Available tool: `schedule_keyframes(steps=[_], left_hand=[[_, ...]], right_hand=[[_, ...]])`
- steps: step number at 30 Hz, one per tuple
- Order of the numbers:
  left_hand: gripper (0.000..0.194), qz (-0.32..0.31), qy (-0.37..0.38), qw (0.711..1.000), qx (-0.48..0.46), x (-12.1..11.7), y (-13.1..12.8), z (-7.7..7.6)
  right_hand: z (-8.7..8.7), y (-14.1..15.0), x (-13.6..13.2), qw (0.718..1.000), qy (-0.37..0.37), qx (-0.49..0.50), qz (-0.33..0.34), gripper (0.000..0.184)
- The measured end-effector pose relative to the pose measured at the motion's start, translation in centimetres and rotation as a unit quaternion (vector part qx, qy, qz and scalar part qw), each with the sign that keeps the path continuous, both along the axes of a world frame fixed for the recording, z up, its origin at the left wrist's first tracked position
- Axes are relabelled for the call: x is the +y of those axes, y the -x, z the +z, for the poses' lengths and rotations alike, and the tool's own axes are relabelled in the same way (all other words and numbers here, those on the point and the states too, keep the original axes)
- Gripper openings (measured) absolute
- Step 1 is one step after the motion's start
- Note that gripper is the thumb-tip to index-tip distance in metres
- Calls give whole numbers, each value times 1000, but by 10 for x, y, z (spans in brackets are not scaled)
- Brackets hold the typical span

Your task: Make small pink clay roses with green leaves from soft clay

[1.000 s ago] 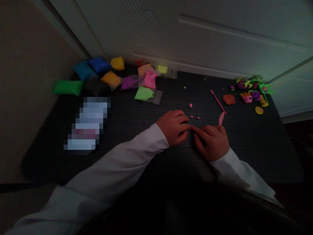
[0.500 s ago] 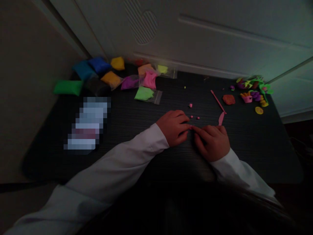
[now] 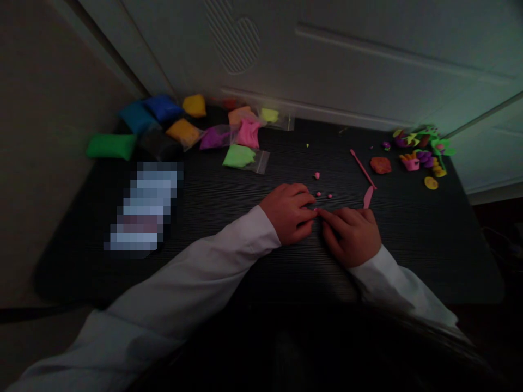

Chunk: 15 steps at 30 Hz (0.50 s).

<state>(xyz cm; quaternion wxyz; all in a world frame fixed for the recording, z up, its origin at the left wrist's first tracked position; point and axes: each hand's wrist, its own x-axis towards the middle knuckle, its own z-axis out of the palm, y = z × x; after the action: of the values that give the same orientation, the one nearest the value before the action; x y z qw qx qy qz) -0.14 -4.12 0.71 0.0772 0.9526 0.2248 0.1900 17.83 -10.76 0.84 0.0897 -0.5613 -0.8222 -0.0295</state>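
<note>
A small piece of pink modelling clay (image 3: 316, 210) lies between the fingertips of my two hands, low over the dark table. From the left, my left hand (image 3: 289, 213) presses it with bent fingers. On the other side, my right hand (image 3: 352, 233) touches it with the index fingertip, the other fingers curled in. Just beyond are two tiny pink clay balls (image 3: 324, 195) and a larger pink lump (image 3: 316, 175). Right of these lie a pink modelling knife (image 3: 368, 197), partly behind my right hand, and a thin pink stick tool (image 3: 363, 169).
Bags of coloured clay (image 3: 214, 137) crowd the table's back left, near a blurred-out flat object (image 3: 145, 207). At the back right sit a reddish clay lump (image 3: 380, 165), a yellow disc (image 3: 431, 183) and several small clay figures (image 3: 425, 149). A white panelled surface (image 3: 347, 71) borders the back.
The whole view has shifted slightly, so everything appears a little further left. Both hands stay at the pink clay, with only slight finger movement.
</note>
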Motion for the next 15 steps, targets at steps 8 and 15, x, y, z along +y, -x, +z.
schedule_keyframes(steps=[8, 15], left_hand=[[28, 5, 9, 1000, 12, 0, 0, 2], [25, -6, -2, 1000, -10, 0, -2, -1]], right_hand=[[-1, 0, 0, 1000, 12, 4, -6, 35], [0, 2, 3, 1000, 27, 4, -3, 33]])
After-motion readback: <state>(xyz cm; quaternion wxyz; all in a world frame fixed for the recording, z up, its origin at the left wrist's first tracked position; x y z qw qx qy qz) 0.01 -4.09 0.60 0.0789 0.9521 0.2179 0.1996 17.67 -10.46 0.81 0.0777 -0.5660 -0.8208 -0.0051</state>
